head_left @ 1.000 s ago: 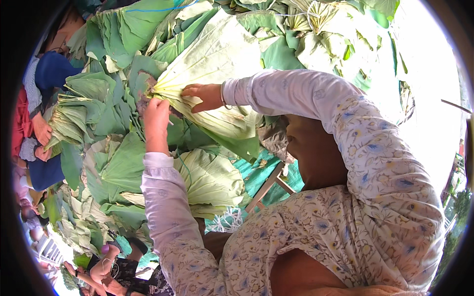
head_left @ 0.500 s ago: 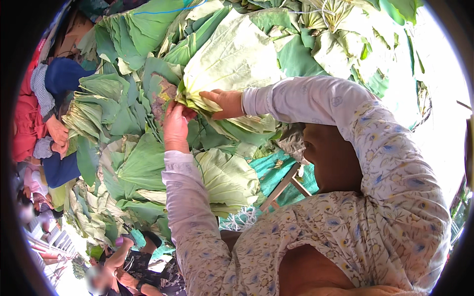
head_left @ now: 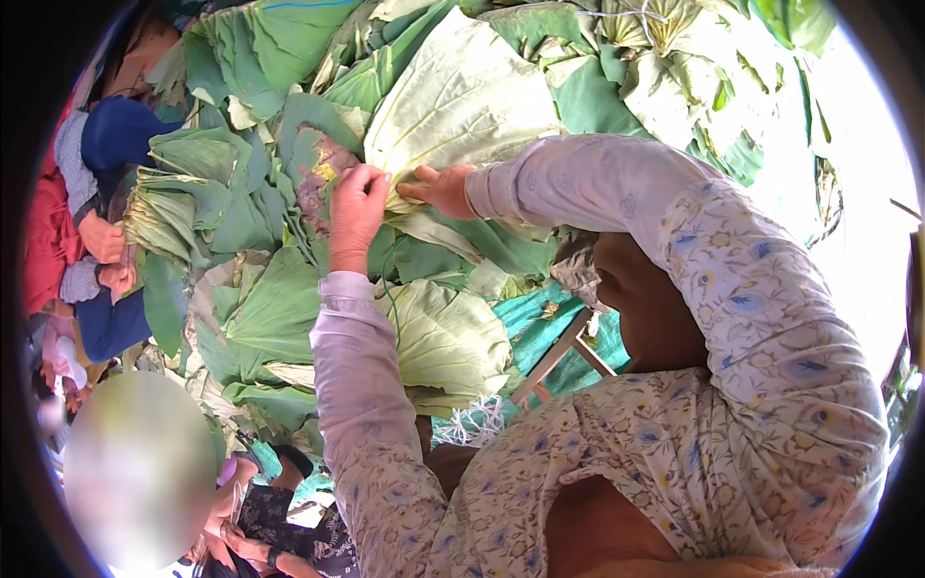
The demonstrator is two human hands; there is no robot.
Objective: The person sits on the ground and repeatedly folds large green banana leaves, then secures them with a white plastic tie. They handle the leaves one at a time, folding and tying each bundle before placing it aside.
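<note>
Leaf heap (head_left: pixel 260 318) is loose and could slide if bumped. The big pale lotus leaf (head_left: pixel 462 96) lies atop it, its edge pinched shut by left hand (head_left: pixel 355 207) and right hand (head_left: pixel 445 188). Uneven pull likely tears it along a vein.

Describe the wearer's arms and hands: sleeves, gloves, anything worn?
Both arms wear long, loose sleeves of pale lilac-white cloth printed with small blue and yellow flowers. The left sleeve ends in a plain cuff. The left hand and right hand are bare: no gloves, no visible rings.

Folded leaf (head_left: pixel 462 106) atop leaf pile (head_left: pixel 260 318); seemingly a wooden frame (head_left: pixel 564 352) beneath
</note>
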